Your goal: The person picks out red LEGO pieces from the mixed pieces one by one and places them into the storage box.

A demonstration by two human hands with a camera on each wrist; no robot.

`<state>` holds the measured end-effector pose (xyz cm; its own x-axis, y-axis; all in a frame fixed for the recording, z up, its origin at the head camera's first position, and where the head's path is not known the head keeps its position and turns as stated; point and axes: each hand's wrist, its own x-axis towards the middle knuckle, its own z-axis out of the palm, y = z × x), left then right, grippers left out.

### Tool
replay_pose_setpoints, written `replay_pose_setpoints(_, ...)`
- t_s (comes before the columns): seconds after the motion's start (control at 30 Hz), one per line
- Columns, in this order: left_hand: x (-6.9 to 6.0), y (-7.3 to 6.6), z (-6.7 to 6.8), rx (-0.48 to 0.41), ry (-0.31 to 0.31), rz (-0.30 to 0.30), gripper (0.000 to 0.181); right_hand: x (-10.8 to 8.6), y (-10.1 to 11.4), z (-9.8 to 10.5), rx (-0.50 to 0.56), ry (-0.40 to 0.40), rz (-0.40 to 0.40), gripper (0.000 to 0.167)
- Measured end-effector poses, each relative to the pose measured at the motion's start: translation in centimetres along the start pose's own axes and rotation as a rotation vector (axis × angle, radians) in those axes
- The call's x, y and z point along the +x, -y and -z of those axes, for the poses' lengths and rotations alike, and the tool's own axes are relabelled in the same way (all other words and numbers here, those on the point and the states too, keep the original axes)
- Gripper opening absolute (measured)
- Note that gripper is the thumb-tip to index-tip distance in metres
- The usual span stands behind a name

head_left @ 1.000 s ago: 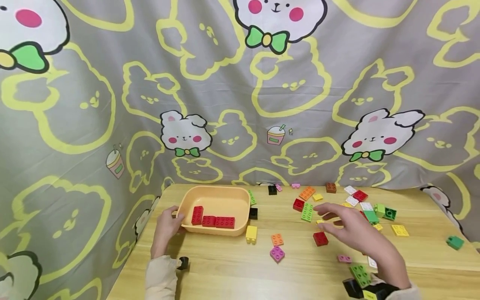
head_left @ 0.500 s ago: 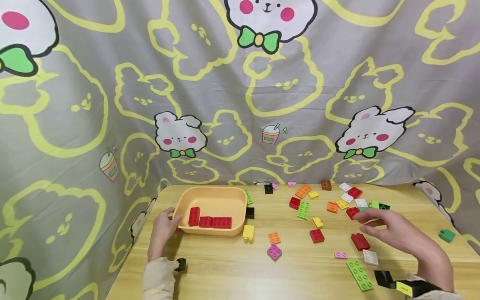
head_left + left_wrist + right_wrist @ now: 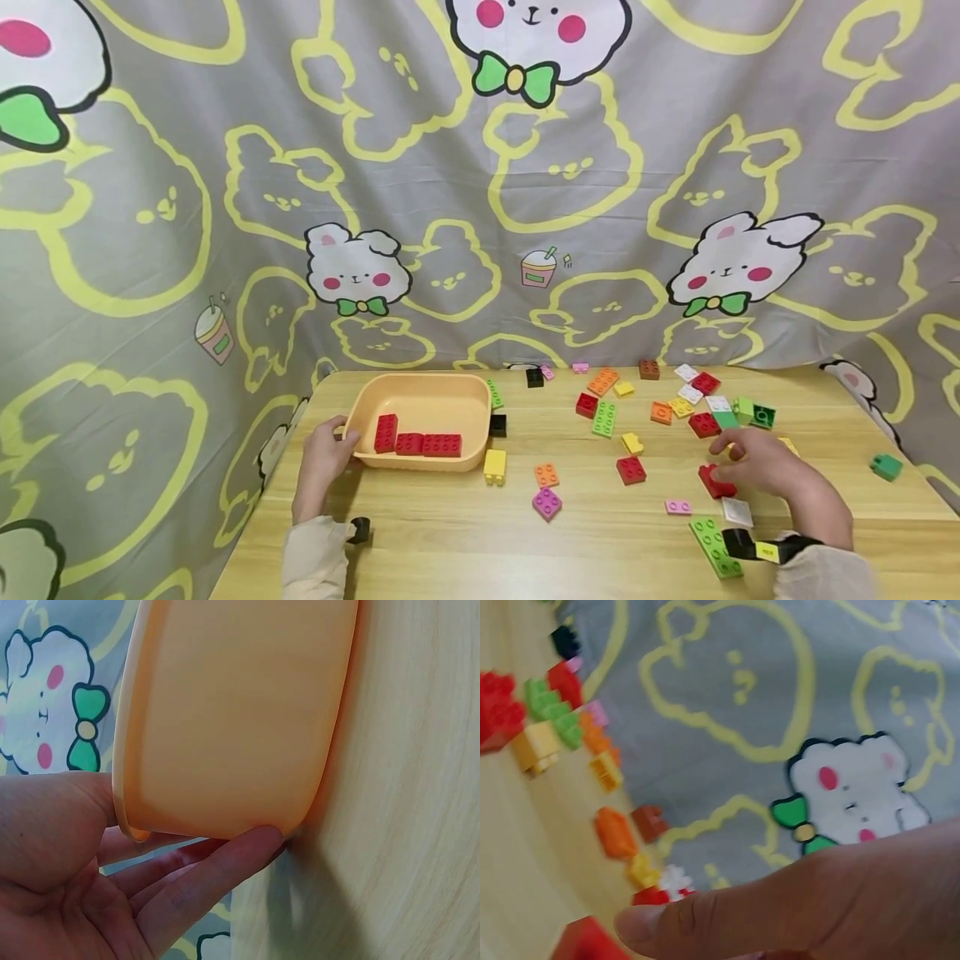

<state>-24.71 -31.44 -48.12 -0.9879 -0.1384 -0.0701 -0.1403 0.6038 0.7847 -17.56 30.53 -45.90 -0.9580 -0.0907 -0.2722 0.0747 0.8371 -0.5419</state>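
At the left, my left hand (image 3: 325, 460) holds the rim of an orange tray (image 3: 480, 460), thumb at the rim and fingers against the outer wall in the left wrist view, where the tray (image 3: 240, 720) shows from outside. Red bricks (image 3: 442, 445) lie inside it. On the right side my right hand (image 3: 776, 467) hovers with thumb and fingers parted, thumb close over a dark red brick (image 3: 716, 483); whether they touch cannot be told. In the right wrist view the thumb (image 3: 667, 926) is straight beside a red brick (image 3: 589, 941).
Loose bricks lie scattered over the wooden table (image 3: 450, 533): a green plate (image 3: 715, 546) and white brick (image 3: 737, 512) near the right wrist, a yellow brick (image 3: 495, 467) beside the tray, a teal brick (image 3: 886, 467) far right. A patterned curtain (image 3: 450, 183) stands behind.
My right hand has moved right from the middle bricks, then lower, to the dark red brick. My left hand keeps its hold on the tray. The head view has shifted slightly.
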Motion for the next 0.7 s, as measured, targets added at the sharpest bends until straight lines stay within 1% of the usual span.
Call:
replay_pose_setpoints(0.1, -0.1, -0.2, 0.1, 0.004, 0.003, -0.001, 0.038, 0.5, -0.1, -0.7, 0.026, 0.029, -0.018, 0.028)
replay_pose_setpoints(0.23, -0.2, -0.4, 0.3, 0.013, 0.003, -0.006, 0.038, 1.1, -0.1, -1.1, 0.045, 0.05, -0.043, 0.026)
replay_pose_setpoints(0.3, -0.2, -0.4, 0.4, 0.016, -0.001, -0.005, 0.038, 1.2, 0.0, -1.2, 0.04, 0.047, -0.055, 0.026)
replay_pose_setpoints(0.53, -0.2, -0.3, 0.3, 0.018, -0.002, -0.001, 0.037, 1.4, 0.2, -1.5, -0.003, 0.02, -0.057, 0.031)
replay_pose_setpoints(0.7, -0.2, -0.4, 0.2, 0.025, -0.006, 0.008, 0.037, 1.4, 0.6, -1.6, 0.018, 0.03, -0.08, 0.029)
